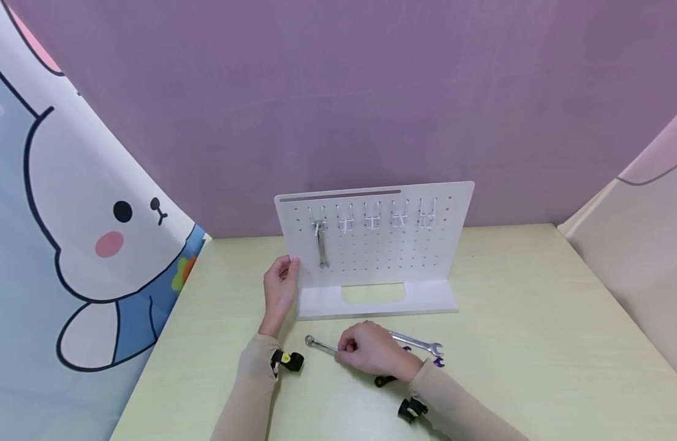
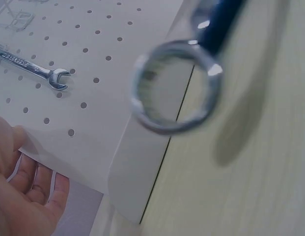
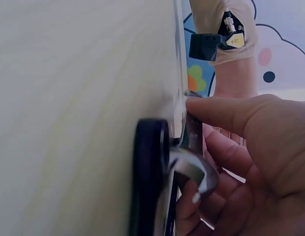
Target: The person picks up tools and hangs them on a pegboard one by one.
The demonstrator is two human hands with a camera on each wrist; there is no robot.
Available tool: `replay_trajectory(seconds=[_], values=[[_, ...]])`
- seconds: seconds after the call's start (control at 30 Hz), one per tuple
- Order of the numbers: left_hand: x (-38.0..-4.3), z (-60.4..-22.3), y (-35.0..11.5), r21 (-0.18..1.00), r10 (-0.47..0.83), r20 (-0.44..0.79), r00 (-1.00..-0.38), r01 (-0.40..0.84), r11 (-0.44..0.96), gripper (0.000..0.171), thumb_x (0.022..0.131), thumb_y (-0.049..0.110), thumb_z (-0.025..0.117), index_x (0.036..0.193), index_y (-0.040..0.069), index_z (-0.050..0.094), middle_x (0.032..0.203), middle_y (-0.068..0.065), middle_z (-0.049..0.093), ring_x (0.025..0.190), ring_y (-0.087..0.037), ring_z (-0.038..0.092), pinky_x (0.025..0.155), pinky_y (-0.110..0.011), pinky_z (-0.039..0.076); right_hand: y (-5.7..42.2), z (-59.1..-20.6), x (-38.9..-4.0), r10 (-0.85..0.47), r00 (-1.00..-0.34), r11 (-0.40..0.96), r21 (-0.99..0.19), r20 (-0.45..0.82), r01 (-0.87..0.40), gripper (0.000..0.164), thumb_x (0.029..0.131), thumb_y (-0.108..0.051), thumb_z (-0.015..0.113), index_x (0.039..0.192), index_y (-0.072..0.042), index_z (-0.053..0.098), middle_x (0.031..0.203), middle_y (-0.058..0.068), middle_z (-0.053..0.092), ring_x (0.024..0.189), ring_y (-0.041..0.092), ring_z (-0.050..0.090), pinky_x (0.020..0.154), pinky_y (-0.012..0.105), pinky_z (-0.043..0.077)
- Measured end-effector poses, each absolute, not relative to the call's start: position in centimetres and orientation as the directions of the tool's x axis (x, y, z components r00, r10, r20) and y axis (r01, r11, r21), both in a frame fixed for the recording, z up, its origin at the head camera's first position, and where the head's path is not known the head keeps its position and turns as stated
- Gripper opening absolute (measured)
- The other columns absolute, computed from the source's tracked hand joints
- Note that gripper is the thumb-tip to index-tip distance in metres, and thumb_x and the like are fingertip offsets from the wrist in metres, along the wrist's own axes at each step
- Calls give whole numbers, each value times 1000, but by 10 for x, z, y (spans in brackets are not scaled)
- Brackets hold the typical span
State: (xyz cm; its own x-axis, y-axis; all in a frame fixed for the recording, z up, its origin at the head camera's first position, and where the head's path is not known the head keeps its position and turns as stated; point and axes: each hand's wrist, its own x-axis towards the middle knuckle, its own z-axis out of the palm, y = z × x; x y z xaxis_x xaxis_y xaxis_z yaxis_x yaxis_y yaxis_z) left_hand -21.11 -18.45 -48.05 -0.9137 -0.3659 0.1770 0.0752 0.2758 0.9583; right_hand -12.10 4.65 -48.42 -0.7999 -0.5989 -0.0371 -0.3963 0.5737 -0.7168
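Note:
My left hand [image 1: 280, 289] holds the left edge of a white pegboard [image 1: 371, 248], thumb at the front and fingers behind, as the left wrist view shows. My right hand [image 1: 375, 350] pinches a silver wrench [image 1: 324, 346], its ring end pointing left toward my left forearm. Close up in the left wrist view, that ring end [image 2: 215, 86] stands above the table with a shadow beside it. Under and behind my right hand lie other wrenches, one with a silver open end [image 1: 433, 348], another with a dark ring end [image 3: 151, 162]. My right palm partly hides them.
One wrench [image 1: 322, 248] hangs from the leftmost hook of the pegboard. Several white wire hooks [image 1: 399, 215] line up to its right. The board's base [image 1: 321, 303] rests on a pale wooden table [image 1: 525, 318]. A purple backdrop [image 1: 371, 110] rises behind.

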Motion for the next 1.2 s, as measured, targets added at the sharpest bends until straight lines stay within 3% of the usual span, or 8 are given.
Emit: replay_trajectory(seconds=[0.3, 0.6, 0.93, 1.2], values=[[-212, -482, -185, 958, -363, 184, -913, 84, 275, 28, 109, 22, 63, 120, -2, 71, 117, -23, 75, 96, -10, 62, 85, -17, 48, 49, -483, -125, -591, -806, 546, -754, -38, -365, 9, 95, -26, 79, 90, -19, 77, 75, -14, 68, 65, 0, 56, 66, 21, 49], [-213, -485, -186, 956, -360, 200, -911, 100, 277, 26, 108, 21, 65, 118, -2, 72, 116, -22, 76, 96, -14, 64, 83, -16, 48, 52, -483, -129, -599, -799, 523, -779, -47, -346, 7, 97, -25, 77, 92, -21, 75, 84, -13, 70, 74, 2, 60, 73, 22, 53], [-214, -484, -185, 961, -364, 191, -912, 98, 259, 26, 108, 20, 65, 118, -3, 72, 116, -24, 75, 94, -10, 62, 81, -15, 48, 53, -483, -132, -586, -810, 449, -841, -22, -302, 5, 99, -20, 74, 96, -16, 75, 88, -9, 70, 80, 5, 62, 74, 23, 53], [-216, -486, -185, 963, -367, 174, -914, 81, 255, 26, 108, 21, 64, 118, -2, 72, 117, -23, 75, 95, -9, 62, 83, -15, 48, 50, -477, -134, -500, -866, 433, -871, -17, -233, 13, 100, -18, 72, 109, -9, 73, 96, -2, 75, 82, 9, 63, 73, 23, 52]])
